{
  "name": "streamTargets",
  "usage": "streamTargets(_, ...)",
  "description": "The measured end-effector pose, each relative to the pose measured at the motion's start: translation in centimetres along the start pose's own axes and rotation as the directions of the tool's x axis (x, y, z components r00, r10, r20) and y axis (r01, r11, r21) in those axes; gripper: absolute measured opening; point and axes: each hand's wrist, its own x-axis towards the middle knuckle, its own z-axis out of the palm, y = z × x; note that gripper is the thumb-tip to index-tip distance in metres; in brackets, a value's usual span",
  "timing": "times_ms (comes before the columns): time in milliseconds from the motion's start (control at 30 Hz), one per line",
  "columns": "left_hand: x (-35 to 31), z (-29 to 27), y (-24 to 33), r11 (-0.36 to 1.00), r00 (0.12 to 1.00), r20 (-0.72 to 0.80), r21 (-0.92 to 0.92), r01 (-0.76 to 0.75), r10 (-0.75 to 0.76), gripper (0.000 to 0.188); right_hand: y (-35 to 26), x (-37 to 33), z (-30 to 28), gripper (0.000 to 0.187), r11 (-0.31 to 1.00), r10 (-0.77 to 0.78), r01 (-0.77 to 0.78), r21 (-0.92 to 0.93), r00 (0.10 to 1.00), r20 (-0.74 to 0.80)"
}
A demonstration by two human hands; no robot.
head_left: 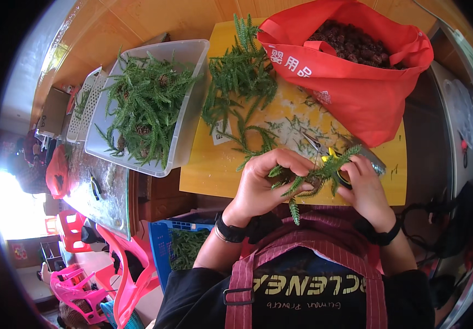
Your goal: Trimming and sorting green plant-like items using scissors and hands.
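Both my hands hold a green needle-leaved sprig (313, 175) over the near edge of a yellow table (209, 164). My left hand (264, 183) pinches the sprig's left end between thumb and fingers. My right hand (365, 189) grips its right end. Yellow-handled scissors (324, 151) lie on the table just beyond my hands, partly hidden by the sprig. A loose pile of green sprigs (239, 82) lies farther back on the table.
A clear plastic tub (187, 115) of green sprigs and cones sits at the left. A red bag (357, 82) of brown cones stands at the back right. A blue crate (162, 241) with greenery and pink plastic chairs (121, 274) are below left.
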Motion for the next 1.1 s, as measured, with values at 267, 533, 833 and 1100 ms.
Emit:
streamTargets(267, -0.9, -0.9, -0.1, 0.949, 0.997, 0.008, -0.308, 0.073, -0.074, 0.026, 0.1, 1.1, 1.7, 0.028, 0.998, -0.017, 0.009, -0.064, 0.992, -0.124)
streamTargets(533, -1.0, -1.6, 0.2, 0.872, 0.981, 0.048, -0.452, 0.189, -0.188, 0.029, 2.1, -0.8, -1.6, 0.017, 0.749, 0.224, -0.161, 0.642, 0.974, -0.017)
streamTargets(833, -0.9, -2.0, -1.3, 0.764, 0.970, 0.229, -0.611, 0.206, -0.078, 0.032, 0.0, -0.9, -5.6, 0.020, 0.686, -0.015, -0.116, 0.719, 0.985, 0.172)
streamTargets(1100, -1.2, -1.6, -1.0, 0.742, 0.963, 0.217, -0.617, 0.262, -0.160, 0.033, -1.4, 1.1, -6.0, 0.022, 0.790, -0.320, 0.294, 0.538, 0.946, -0.046)
